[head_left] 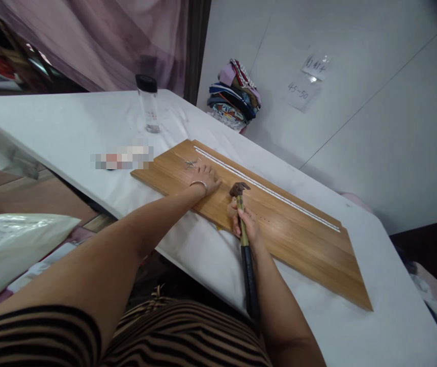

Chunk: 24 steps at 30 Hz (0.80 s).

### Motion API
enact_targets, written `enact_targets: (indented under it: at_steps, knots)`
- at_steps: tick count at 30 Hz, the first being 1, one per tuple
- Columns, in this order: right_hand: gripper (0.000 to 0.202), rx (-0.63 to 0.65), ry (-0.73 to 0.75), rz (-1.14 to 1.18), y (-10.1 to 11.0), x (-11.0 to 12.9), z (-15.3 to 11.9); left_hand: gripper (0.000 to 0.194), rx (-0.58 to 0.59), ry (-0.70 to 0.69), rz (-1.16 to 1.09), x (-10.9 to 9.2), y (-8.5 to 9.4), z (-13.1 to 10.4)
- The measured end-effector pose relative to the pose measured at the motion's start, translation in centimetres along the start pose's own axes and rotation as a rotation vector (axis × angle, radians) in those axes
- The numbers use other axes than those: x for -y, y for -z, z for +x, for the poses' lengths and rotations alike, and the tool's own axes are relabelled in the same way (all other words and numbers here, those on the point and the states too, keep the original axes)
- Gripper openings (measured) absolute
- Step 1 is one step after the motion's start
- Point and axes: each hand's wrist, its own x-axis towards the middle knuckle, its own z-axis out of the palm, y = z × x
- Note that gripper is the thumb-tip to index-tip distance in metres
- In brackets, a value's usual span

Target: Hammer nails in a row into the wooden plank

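Note:
A brown wooden board (302, 234) lies flat on the white-covered table, with two thin white strips (268, 189) running along its far side. My left hand (208, 177), a bracelet at its wrist, rests palm down on the board with its fingers apart. Just beyond its fingertips is a small pile of nails (191, 163). My right hand (246, 224) is wrapped round the shaft of a claw hammer (245, 242), close under its rusty head. The hammer's dark grip points back toward my body. A few small reddish dots show on the board to the right of that hand.
A clear bottle with a black lid (149, 104) stands on the white table cover (69, 120), near a blurred-out item (122, 157). Folded clothes (234, 97) are stacked against the wall at the table's far edge. A white plastic bag (20, 250) lies at lower left.

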Motion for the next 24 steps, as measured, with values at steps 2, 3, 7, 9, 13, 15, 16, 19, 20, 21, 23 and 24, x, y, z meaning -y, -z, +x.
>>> enact_targets:
  at_steps: [2,3,7,9,13,15,16,19,20,21,23,24]
  knots:
    - [0.05,0.0,-0.011,-0.003,-0.03,0.06,-0.02,0.059,0.002,0.003,0.002,-0.03,0.02,0.0]
    - [0.051,0.0,-0.018,-0.005,-0.05,0.09,-0.03,0.059,0.003,0.001,0.001,-0.05,0.05,-0.03]
    - [0.051,0.004,-0.007,0.009,-0.12,0.14,-0.03,0.061,0.006,-0.003,0.008,-0.19,0.27,-0.19]
    - [0.051,0.006,0.001,0.006,-0.11,0.12,-0.03,0.062,0.012,-0.002,0.023,-0.23,0.35,-0.26]
    - [0.05,-0.001,-0.014,-0.016,-0.04,0.08,-0.03,0.062,0.009,-0.002,0.022,-0.22,0.32,-0.29]
    - [0.049,-0.006,-0.007,-0.009,-0.03,0.05,-0.02,0.06,0.004,-0.003,0.008,-0.21,0.28,-0.29]
    - [0.049,-0.007,-0.001,-0.003,-0.03,0.05,-0.02,0.059,0.002,-0.002,0.004,-0.21,0.27,-0.3]
    - [0.05,0.0,-0.011,-0.005,-0.02,0.08,0.01,0.058,-0.002,0.001,0.002,-0.23,0.29,-0.31]
    - [0.049,0.004,-0.019,-0.009,-0.02,0.11,0.02,0.058,-0.001,0.0,0.003,-0.23,0.3,-0.3]
    - [0.049,0.006,-0.024,-0.012,-0.02,0.15,0.02,0.059,0.0,-0.003,0.005,-0.23,0.32,-0.3]
    - [0.048,0.011,-0.021,-0.009,-0.04,0.22,0.01,0.059,0.003,-0.005,0.011,-0.23,0.33,-0.3]
    - [0.048,0.011,-0.017,-0.005,-0.05,0.25,0.0,0.059,0.004,-0.003,0.015,-0.23,0.34,-0.31]
